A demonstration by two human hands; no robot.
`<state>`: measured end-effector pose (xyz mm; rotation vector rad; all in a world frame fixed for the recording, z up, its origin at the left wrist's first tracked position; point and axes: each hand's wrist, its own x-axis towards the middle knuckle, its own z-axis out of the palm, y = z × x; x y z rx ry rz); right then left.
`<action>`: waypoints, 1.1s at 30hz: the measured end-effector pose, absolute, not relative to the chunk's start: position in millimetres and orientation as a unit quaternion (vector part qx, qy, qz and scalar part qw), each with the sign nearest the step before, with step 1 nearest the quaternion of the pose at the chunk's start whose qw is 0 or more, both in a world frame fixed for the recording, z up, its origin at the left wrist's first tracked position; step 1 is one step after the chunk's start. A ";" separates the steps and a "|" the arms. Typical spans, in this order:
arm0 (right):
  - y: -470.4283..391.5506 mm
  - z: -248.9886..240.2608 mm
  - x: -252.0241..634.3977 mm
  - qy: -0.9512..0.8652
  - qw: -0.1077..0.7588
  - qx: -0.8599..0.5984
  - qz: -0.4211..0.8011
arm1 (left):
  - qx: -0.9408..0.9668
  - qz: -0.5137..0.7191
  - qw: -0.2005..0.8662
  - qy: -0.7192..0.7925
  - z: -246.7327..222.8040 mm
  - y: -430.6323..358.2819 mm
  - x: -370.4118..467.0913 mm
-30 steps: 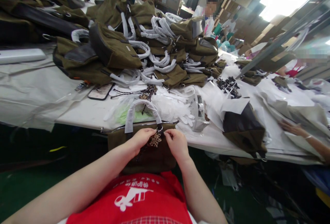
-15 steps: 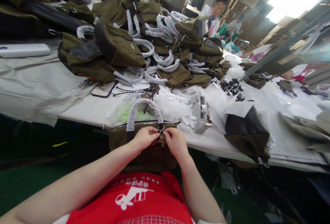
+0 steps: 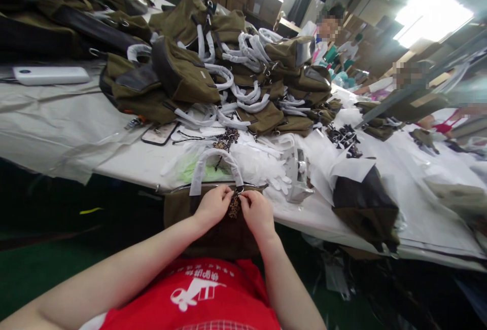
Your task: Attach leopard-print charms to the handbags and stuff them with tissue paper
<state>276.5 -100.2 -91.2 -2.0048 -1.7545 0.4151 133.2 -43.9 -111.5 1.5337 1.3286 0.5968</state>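
An olive bag [image 3: 177, 209] with a wrapped white handle [image 3: 217, 153] stands at the table's front edge, against the red apron. At the metal ring on its handle base hangs a leopard-print charm [image 3: 234, 207]. My left hand [image 3: 215, 204] pinches the charm's cord just left of the ring. From the right, my right hand [image 3: 256, 209] pinches at the same cord below the ring. Both sets of fingertips are close together, and the cord between them is too small to make out fully.
Olive bags [image 3: 186, 71] are piled behind. Nearer lie a phone [image 3: 159, 134], white tags [image 3: 262, 160], a metal-and-plastic holder [image 3: 299, 170] and a dark bag [image 3: 363, 208]. A power bank [image 3: 51, 75] is at left. Co-workers are at the back right.
The leopard-print charm has shifted slightly left and turned under the ring. Both hands remain at the cord. The whole view has moved a little.
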 end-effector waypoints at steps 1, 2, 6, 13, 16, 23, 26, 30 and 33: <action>-100.6 -90.3 276.9 -0.639 0.233 -0.719 0.145 | 0.656 0.255 0.456 0.545 -108.9 -44.4 130.3; -100.9 -89.1 277.3 -0.645 0.239 -0.713 0.139 | 0.680 0.263 0.418 0.543 -106.5 -44.5 127.5; -99.3 -80.4 276.4 -0.667 0.206 -0.708 0.109 | 0.706 0.304 0.371 0.521 -102.7 -39.9 121.4; -85.9 -68.2 271.0 -0.691 0.067 -0.715 0.084 | 0.577 0.367 0.558 0.469 -110.4 -32.4 129.8; -85.6 -71.3 271.2 -0.688 0.060 -0.718 0.084 | 0.535 0.323 0.601 0.498 -109.5 -32.5 132.6; -96.3 -83.8 274.7 -0.667 0.165 -0.718 0.112 | 0.602 0.234 0.535 0.544 -105.8 -22.5 120.4; -98.2 -87.3 275.2 -0.659 0.209 -0.713 0.119 | 0.615 0.210 0.548 0.526 -105.0 -18.5 118.6; -100.7 -86.6 277.2 -0.663 0.243 -0.697 0.127 | 0.601 0.198 0.597 0.494 -107.9 -20.7 126.7; -102.6 -81.8 279.1 -0.670 0.253 -0.683 0.141 | 0.568 0.208 0.636 0.480 -113.6 -28.4 134.8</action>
